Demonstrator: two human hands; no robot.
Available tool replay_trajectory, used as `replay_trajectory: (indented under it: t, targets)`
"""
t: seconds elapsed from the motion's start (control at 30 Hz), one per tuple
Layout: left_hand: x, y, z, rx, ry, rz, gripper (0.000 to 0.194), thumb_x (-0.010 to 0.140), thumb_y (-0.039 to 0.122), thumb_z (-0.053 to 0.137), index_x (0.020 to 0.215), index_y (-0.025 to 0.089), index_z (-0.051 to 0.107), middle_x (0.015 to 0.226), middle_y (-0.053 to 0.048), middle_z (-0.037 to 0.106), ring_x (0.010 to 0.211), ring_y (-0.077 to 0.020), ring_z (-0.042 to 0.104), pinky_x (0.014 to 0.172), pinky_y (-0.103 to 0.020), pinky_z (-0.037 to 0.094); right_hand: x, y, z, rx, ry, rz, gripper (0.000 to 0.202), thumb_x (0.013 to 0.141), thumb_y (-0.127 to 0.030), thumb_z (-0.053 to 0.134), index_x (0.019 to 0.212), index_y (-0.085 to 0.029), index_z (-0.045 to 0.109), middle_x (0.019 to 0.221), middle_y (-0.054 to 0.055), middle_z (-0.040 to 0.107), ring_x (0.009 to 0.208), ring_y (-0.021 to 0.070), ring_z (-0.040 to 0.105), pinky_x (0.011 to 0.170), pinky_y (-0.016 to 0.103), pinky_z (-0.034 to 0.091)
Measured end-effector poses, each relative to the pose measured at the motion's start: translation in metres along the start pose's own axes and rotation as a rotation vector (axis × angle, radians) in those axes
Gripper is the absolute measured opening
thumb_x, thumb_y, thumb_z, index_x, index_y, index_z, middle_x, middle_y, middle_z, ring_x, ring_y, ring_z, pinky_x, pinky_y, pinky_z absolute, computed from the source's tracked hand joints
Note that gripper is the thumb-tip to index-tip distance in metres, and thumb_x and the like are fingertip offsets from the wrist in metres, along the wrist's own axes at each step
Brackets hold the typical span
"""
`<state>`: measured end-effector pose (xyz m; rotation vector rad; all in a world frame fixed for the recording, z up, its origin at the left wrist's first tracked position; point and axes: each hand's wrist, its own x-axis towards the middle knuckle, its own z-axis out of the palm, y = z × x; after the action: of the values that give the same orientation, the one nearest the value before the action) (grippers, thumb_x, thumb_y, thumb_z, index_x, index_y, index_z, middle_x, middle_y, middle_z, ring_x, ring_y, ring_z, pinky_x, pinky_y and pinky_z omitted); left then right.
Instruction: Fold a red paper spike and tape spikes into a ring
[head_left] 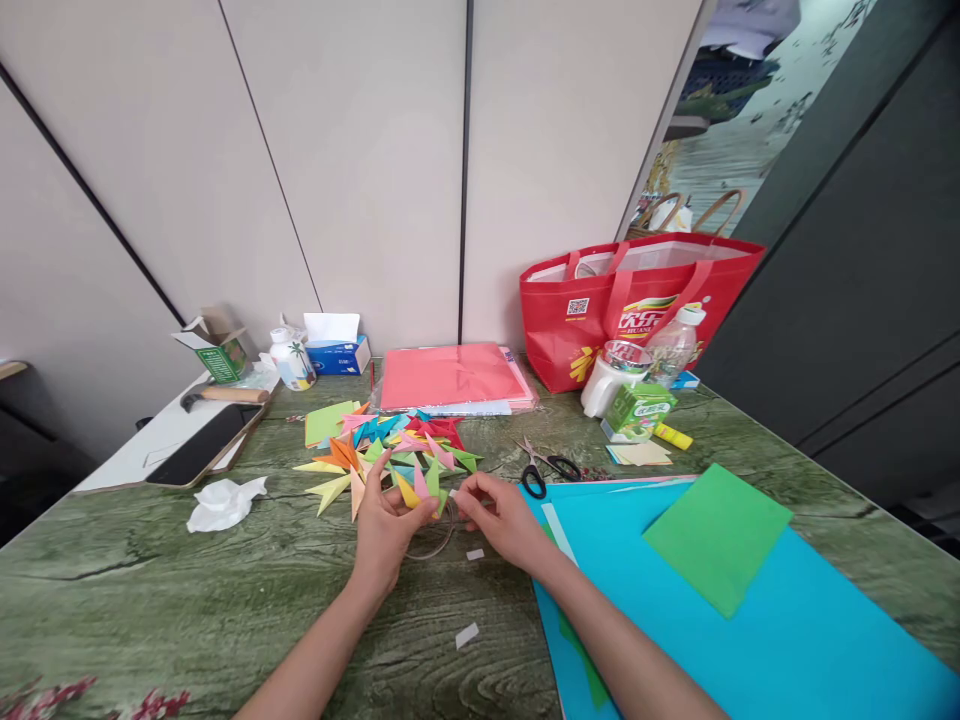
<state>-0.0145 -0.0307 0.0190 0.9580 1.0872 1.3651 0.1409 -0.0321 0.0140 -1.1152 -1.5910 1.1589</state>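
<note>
My left hand (382, 525) is closed on a cluster of folded paper pieces (421, 487) in yellow, pink and green. Close by on the right, my right hand (491, 510) pinches a small white strip (452, 495) at the edge of the cluster. Part of a thin ring (442, 545) shows just below the paper; whether a hand touches it, I cannot tell. Behind my hands lies a heap of colourful folded paper pieces (345, 455). Two loose white strips, one near my right wrist (475, 554) and a larger strip (466, 635), lie on the table.
Black-handled scissors (534, 475) lie beside large blue sheets (637, 580) topped by a green square (720, 540). A red bag (555, 320), a white mug (604, 385) and a bottle (671, 345) stand behind. Left are crumpled tissue (223, 503), a phone (202, 445) and a hammer (225, 395).
</note>
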Motion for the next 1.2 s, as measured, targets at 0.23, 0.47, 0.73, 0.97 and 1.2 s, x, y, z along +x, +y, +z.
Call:
replay_trajectory:
  t: [0.23, 0.47, 0.73, 0.97, 1.2]
  targets:
    - [0.002, -0.005, -0.002, 0.090, -0.145, -0.070, 0.106, 0.052, 0.017, 0.077, 0.139, 0.020, 0.015, 0.063, 0.002, 0.068, 0.053, -0.0170, 0.063, 0.055, -0.030, 0.053, -0.004, -0.005, -0.022, -0.694, -0.180, -0.244, 0.015, 0.090, -0.027, 0.041, 0.081, -0.019, 0.050, 0.082, 0.003, 0.054, 0.072, 0.0149, 0.050, 0.062, 0.025, 0.036]
    - [0.002, -0.012, -0.004, 0.106, -0.224, -0.072, 0.107, 0.056, 0.016, 0.075, 0.140, 0.019, 0.009, 0.064, 0.000, 0.068, 0.055, -0.0176, 0.063, 0.056, -0.030, 0.051, -0.003, -0.004, -0.022, -0.753, -0.217, -0.242, 0.014, 0.089, -0.030, 0.045, 0.081, -0.019, 0.051, 0.084, 0.003, 0.054, 0.074, 0.0156, 0.052, 0.060, 0.024, 0.035]
    - [0.002, -0.013, -0.003, 0.136, -0.221, -0.075, 0.107, 0.055, 0.017, 0.074, 0.140, 0.018, 0.009, 0.061, 0.001, 0.068, 0.051, -0.0178, 0.062, 0.054, -0.031, 0.050, -0.003, -0.001, -0.023, -0.733, -0.239, -0.229, 0.015, 0.089, -0.030, 0.045, 0.082, -0.019, 0.051, 0.085, 0.004, 0.054, 0.078, 0.0163, 0.053, 0.065, 0.025, 0.038]
    - [-0.003, 0.000, 0.004, 0.121, -0.209, -0.133, 0.110, 0.053, 0.015, 0.074, 0.140, 0.015, 0.006, 0.061, 0.001, 0.067, 0.052, -0.0170, 0.061, 0.055, -0.028, 0.049, -0.003, 0.000, -0.023, -0.731, -0.254, -0.231, 0.018, 0.090, -0.033, 0.044, 0.081, -0.018, 0.051, 0.085, 0.003, 0.055, 0.078, 0.0152, 0.053, 0.065, 0.024, 0.038]
    - [-0.003, 0.000, 0.005, 0.110, -0.191, -0.131, 0.111, 0.051, 0.014, 0.074, 0.140, 0.015, 0.007, 0.062, 0.000, 0.068, 0.054, -0.0185, 0.062, 0.057, -0.030, 0.050, -0.003, 0.000, -0.023, -0.734, -0.257, -0.235, 0.018, 0.090, -0.032, 0.044, 0.082, -0.018, 0.051, 0.086, 0.003, 0.054, 0.078, 0.0145, 0.053, 0.065, 0.023, 0.038]
